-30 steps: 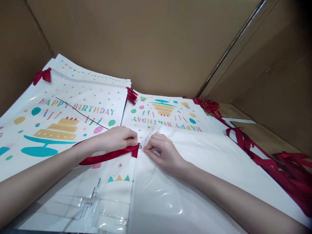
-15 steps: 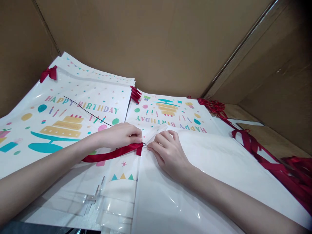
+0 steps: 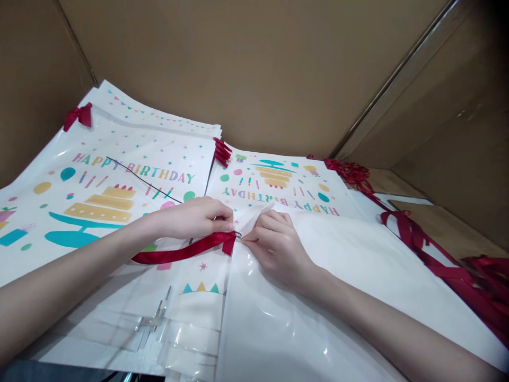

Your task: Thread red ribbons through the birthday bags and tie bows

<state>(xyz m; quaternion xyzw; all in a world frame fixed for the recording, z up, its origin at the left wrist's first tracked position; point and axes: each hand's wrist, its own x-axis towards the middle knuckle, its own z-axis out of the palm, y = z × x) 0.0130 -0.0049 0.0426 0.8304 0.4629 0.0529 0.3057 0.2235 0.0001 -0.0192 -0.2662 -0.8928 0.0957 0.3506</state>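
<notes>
My left hand (image 3: 199, 217) is closed in a pinch on a thin dark wire tool (image 3: 143, 180). Its long tail sticks out to the upper left, and its small looped tip shows just beyond my fingertips. A red ribbon (image 3: 178, 253) hangs by that tip, with a short end folded down and the longer part trailing left under my wrist. Close by, my right hand (image 3: 276, 246) pinches the edge of a plain white plastic sheet (image 3: 342, 254) beside the loop. Whether the tip passes through the sheet is hidden by my fingers.
Printed "Happy Birthday" sheets (image 3: 151, 143) lie stacked on the left, with a red bow (image 3: 78, 115) at a corner. Another printed stack (image 3: 274, 175) lies upside down behind my hands. Red ribbons (image 3: 421, 249) run along the right. Brown cardboard-like panels (image 3: 238, 69) rise behind.
Both hands keep their pinches at nearly the same place. The view has shifted slightly; little else differs.
</notes>
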